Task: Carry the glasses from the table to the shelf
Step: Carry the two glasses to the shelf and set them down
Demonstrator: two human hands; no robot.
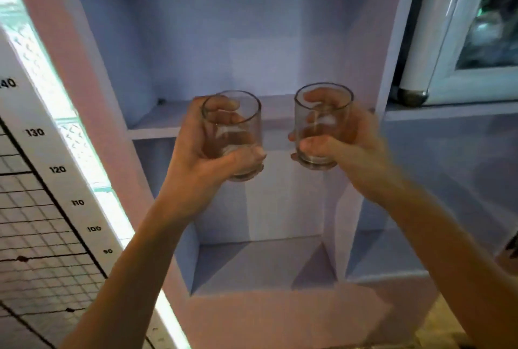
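I hold two clear tumblers upright in front of a pale lilac shelf unit. My left hand [196, 149] wraps around the left glass [234, 127]. My right hand [350, 144] grips the right glass [322, 113], which sits slightly higher. Both glasses hover in the air just before the front edge of the upper shelf board [157, 124], about level with it. The two glasses are a hand's width apart and neither touches the shelf. Both look empty.
The upper compartment's back wall [238, 40] and a lower compartment [260, 261] lie behind my hands. A white board with a height scale [56, 169] and a lit strip stands at the left. A white window frame [448, 62] is at the right.
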